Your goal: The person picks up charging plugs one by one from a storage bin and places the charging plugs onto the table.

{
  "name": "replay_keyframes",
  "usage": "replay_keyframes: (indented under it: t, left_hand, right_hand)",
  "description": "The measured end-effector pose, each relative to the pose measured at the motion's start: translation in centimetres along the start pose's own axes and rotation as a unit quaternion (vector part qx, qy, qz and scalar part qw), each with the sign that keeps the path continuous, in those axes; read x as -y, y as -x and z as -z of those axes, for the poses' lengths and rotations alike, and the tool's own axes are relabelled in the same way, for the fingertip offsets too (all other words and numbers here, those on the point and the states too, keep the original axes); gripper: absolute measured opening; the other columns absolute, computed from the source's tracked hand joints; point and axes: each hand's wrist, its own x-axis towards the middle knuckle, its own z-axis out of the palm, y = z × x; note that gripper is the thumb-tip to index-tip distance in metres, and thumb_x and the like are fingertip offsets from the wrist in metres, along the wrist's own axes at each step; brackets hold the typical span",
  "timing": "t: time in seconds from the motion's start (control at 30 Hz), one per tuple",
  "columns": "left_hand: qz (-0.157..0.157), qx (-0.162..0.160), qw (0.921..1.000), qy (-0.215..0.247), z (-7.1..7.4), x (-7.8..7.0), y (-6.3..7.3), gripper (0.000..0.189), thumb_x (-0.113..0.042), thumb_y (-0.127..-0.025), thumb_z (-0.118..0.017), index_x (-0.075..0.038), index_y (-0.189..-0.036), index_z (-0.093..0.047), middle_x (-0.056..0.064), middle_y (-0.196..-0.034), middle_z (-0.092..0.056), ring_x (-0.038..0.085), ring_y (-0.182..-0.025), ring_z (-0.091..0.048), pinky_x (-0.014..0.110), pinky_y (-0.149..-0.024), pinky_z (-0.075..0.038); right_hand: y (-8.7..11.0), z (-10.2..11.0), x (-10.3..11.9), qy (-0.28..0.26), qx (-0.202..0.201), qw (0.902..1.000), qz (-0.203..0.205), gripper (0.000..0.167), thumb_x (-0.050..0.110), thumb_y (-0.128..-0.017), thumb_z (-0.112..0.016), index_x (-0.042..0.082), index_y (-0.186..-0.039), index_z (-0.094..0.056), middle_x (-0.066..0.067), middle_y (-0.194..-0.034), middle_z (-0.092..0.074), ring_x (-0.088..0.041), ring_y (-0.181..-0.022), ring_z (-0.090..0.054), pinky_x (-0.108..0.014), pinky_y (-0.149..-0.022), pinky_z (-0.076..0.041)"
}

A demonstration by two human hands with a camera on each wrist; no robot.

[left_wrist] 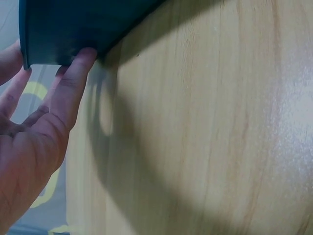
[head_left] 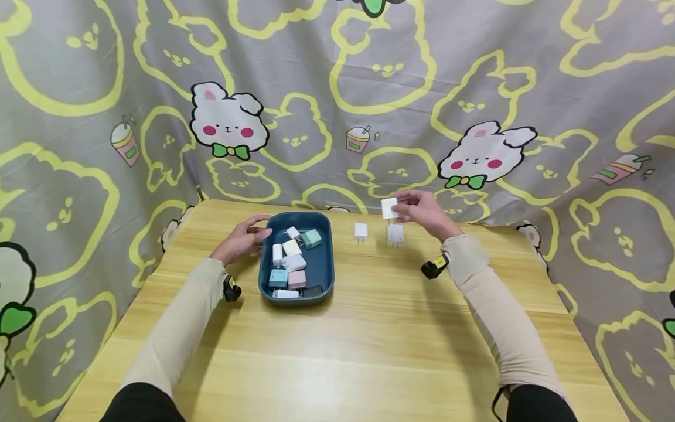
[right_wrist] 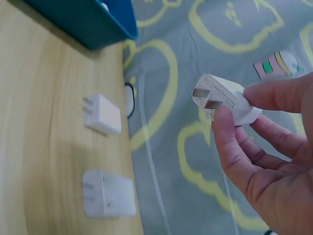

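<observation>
My right hand [head_left: 422, 212] pinches a white charger plug [right_wrist: 227, 98] between thumb and fingers, its two flat metal prongs exposed. In the head view this plug is above a second white charger plug [head_left: 395, 234] lying on the table. To the left of that one lies another white charger plug [head_left: 361, 231], prongs pointing toward me. At the left side of a dark blue bin [head_left: 328, 258], my left hand [head_left: 241, 239] holds the wall, thumb at the rim and fingers along the outside. Several charger plugs in white, green, blue [head_left: 278, 278], pink [head_left: 297, 279] and black are jumbled inside the bin.
The wooden table [head_left: 337, 357] stretches toward me. Behind it and along both sides hangs a grey curtain [head_left: 311, 70] with yellow cartoon outlines, close to the table's far edge.
</observation>
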Motion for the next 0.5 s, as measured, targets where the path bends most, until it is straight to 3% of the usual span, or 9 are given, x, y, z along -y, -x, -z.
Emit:
replay_keyframes:
  t: [0.3,0.5]
  left_hand:
    - [0.003,0.006,1.0000,-0.006,0.4,-0.3,0.1,0.056,-0.031,-0.106,-0.054,-0.028,-0.158,-0.033,0.022,-0.151,-0.039,0.036,-0.132,-0.050,0.053,-0.110,-0.047]
    - [0.004,0.007,1.0000,-0.001,0.0,-0.1,-0.1,0.055,-0.030,-0.106,-0.054,-0.028,-0.157,-0.034,0.023,-0.151,-0.040,0.036,-0.132,-0.051,0.054,-0.111,-0.047]
  right_hand:
    - [-0.2,3.0,-2.8,-0.043,-0.019,0.9972,-0.059,0.051,0.008,-0.100,-0.060,-0.007,-0.146,-0.043,-0.016,-0.129,-0.052,-0.012,-0.092,-0.065,-0.023,-0.087,-0.059]
    - [-0.2,5.0,-6.0,-0.035,-0.024,0.9952,-0.088,0.058,0.010,-0.101,-0.059,-0.008,-0.150,-0.036,-0.015,-0.127,-0.050,-0.010,-0.092,-0.064,-0.028,-0.096,-0.058]
